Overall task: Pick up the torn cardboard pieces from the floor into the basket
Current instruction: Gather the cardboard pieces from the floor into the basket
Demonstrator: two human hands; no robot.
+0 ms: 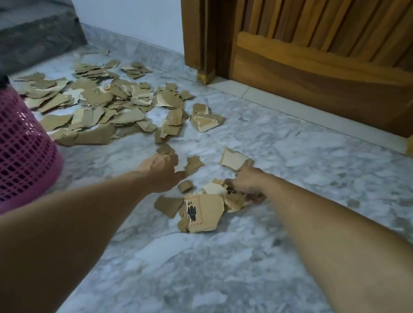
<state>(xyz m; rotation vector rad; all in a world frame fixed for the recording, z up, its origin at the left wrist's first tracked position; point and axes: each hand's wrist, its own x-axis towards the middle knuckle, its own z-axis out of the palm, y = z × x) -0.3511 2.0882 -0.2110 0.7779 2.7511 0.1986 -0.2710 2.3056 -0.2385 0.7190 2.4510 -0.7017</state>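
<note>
Torn cardboard pieces: mostly strewn on marble floor, near pink basket. Right hand pinched printed scrap; left hand fingers loosely spread, empty. Risk: thin pinch dropping scraps short of basket.

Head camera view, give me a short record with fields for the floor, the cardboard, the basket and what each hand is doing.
floor: grey-white marble floor
main pile: large scatter of torn cardboard pieces at far left, near the stone steps
near cluster: printed cardboard piece and smaller scraps between the two hands
basket: pink mesh basket at left edge, on the floor
left hand: reaching over the floor, fingers relaxed, holding nothing
right hand: gripping cardboard scraps at the near cluster
background: wooden door
</note>
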